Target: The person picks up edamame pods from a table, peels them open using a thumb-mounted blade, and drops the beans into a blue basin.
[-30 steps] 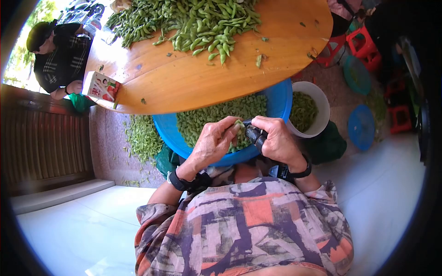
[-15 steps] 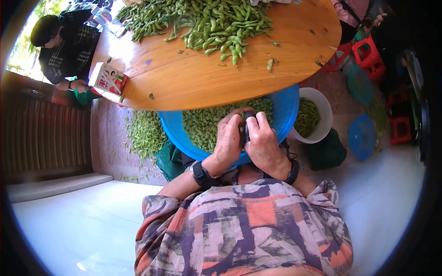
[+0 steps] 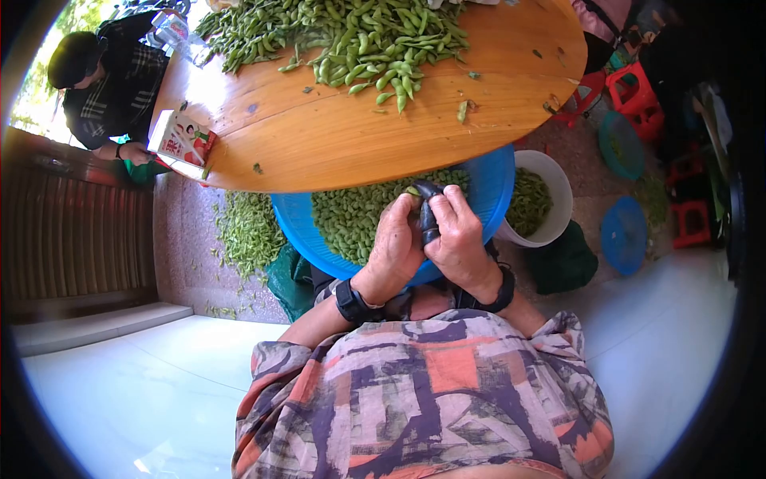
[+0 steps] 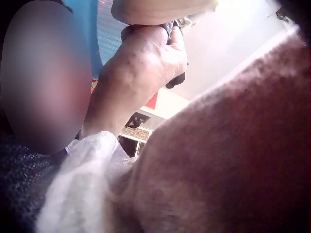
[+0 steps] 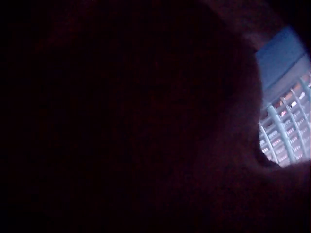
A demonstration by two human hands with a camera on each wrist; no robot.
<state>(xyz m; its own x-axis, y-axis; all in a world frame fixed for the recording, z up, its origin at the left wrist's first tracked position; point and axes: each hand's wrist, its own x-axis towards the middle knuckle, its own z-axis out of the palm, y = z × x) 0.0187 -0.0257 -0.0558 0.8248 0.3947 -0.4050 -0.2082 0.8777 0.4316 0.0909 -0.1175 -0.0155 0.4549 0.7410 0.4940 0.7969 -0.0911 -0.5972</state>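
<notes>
Both hands meet over a blue basin (image 3: 291, 231) filled with green beans (image 3: 347, 223). My left hand (image 3: 392, 243) pinches a small green edamame pod (image 3: 412, 191) between thumb and fingertips. Beside it, my right hand (image 3: 461, 243) has its fingers curled inward against the left. Black, finger-shaped covers (image 3: 429, 217) show at the right thumb and fingertip, up against the pod. The left wrist view catches the right hand (image 4: 138, 58) with black bits at its fingers; the pod is hidden there. Mostly dark, the right wrist view shows only a slatted basin wall (image 5: 286, 128).
Beyond the basin stands a wooden table (image 3: 319, 152) with heaped edamame pods (image 3: 359, 48) and a drink carton (image 3: 182, 140). A white bucket (image 3: 561, 184) of pods is right of the basin. Pods (image 3: 247, 231) litter the floor at left. Another person (image 3: 120, 88) sits at far left.
The hands have drawn closer and lower over the basin, turning inward around the pod. Over the last half second the right fingers shift slightly and more of the black covers shows.
</notes>
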